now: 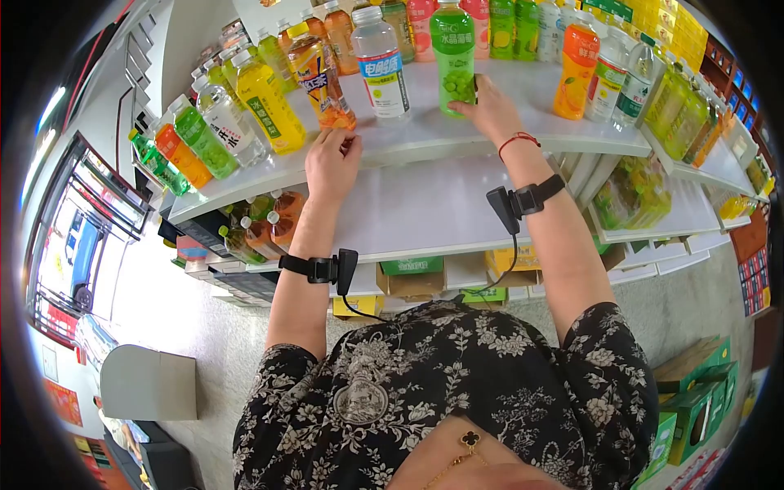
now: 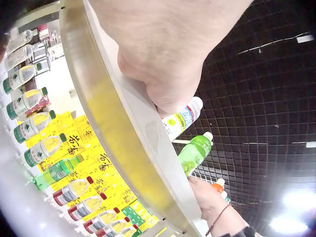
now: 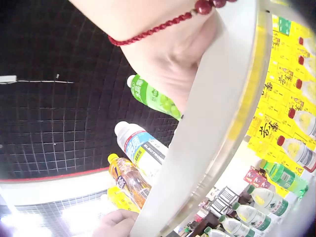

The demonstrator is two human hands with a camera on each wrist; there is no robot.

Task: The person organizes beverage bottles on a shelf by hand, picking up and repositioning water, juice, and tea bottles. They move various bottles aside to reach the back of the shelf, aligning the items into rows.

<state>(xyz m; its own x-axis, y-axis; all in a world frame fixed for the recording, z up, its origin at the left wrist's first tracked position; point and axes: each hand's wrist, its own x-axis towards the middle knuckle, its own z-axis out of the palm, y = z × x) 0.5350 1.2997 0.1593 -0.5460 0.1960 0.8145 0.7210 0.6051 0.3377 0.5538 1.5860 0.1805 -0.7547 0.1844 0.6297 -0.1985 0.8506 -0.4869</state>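
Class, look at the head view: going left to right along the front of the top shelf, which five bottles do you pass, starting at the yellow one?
Along the shelf: yellow bottle → amber tea bottle → clear white-labelled bottle → green bottle → orange bottle.

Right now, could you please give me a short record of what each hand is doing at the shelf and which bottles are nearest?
Place: white top shelf lined with upright drink bottles
Right hand: grips the lower part of the green bottle, which stands on the shelf
Left hand: fingers curled at the shelf's front edge, just below the amber tea bottle; whether it grips anything is unclear
Between them: clear bottle with blue label, untouched
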